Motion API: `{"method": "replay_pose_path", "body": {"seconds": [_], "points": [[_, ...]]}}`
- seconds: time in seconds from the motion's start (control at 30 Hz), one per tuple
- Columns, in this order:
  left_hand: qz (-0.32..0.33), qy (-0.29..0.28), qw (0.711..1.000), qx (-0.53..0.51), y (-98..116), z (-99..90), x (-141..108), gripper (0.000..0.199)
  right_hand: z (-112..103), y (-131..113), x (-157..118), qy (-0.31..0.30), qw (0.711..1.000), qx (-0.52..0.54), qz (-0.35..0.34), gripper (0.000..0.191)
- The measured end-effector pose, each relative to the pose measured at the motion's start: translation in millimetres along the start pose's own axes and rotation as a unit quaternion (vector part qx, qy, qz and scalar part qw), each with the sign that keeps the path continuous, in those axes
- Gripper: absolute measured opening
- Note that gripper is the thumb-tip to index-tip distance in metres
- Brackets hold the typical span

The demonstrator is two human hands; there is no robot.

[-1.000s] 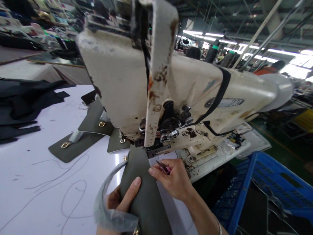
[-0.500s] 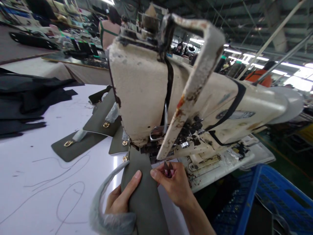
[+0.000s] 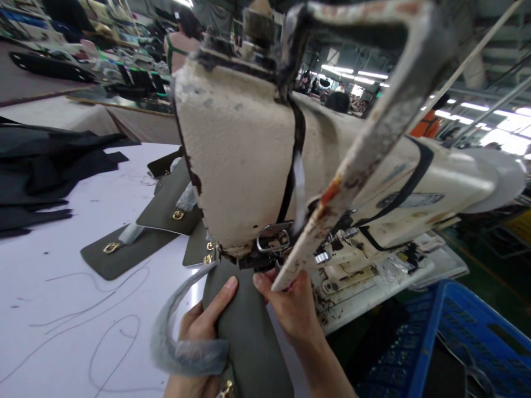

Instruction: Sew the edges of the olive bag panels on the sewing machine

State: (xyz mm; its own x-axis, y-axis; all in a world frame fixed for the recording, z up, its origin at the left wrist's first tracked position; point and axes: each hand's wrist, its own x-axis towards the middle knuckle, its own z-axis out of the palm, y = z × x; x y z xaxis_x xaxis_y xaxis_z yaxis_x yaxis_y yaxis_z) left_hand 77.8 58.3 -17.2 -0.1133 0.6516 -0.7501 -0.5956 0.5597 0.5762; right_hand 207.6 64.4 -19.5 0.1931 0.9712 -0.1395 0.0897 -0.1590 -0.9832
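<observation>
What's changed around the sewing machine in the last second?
The left hand and right hand moved forward with the grey-green panel, closer to the sewing machine. The right hand's snips no longer show; I can't tell whether they were let go. The left hand still holds the panel; the loose panels to the left lie as before.

The long panel (image 3: 253,337) under the sewing machine (image 3: 232,155) is plain, dull olive-grey. The curved strap (image 3: 164,331) beside it is cloudy, pale blue-grey and see-through in look. More olive-grey flaps (image 3: 128,254) carry shiny gold clasps (image 3: 111,248). The sewing machine is cream, chipped with dark brown; its off-white bar (image 3: 323,207) is blotched with orange rust. The desk (image 3: 45,287) is pale lilac-white, marked with thin, dark looping lines. The fabric pile (image 3: 45,171) is black, the slotted basket (image 3: 433,315) bright blue.
</observation>
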Motion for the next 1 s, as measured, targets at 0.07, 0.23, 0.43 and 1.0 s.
{"method": "replay_pose_path", "body": {"seconds": [0.07, 0.23, 0.43, 1.0], "points": [[0.001, -0.004, 1.000, -0.001, 2.0, 1.4, 1.5, 0.031, 2.5, -4.1, 0.0, 0.016, 1.000, -0.021, -0.010, 0.026], [0.030, -0.009, 0.999, 0.008, 4.4, 4.7, 2.9, 0.028, 8.9, -12.5, -1.2, 0.060, 0.996, -0.054, -0.024, 0.024], [0.014, -0.052, 0.998, 0.035, 9.0, 5.1, 1.2, 0.035, 11.4, -13.5, -2.8, 0.072, 0.995, -0.066, -0.027, 0.027], [0.075, -0.081, 0.987, 0.114, 32.7, -1.4, 22.9, 0.052, 27.5, -9.1, -7.1, 0.126, 0.992, -0.026, -0.012, 0.034]]}}
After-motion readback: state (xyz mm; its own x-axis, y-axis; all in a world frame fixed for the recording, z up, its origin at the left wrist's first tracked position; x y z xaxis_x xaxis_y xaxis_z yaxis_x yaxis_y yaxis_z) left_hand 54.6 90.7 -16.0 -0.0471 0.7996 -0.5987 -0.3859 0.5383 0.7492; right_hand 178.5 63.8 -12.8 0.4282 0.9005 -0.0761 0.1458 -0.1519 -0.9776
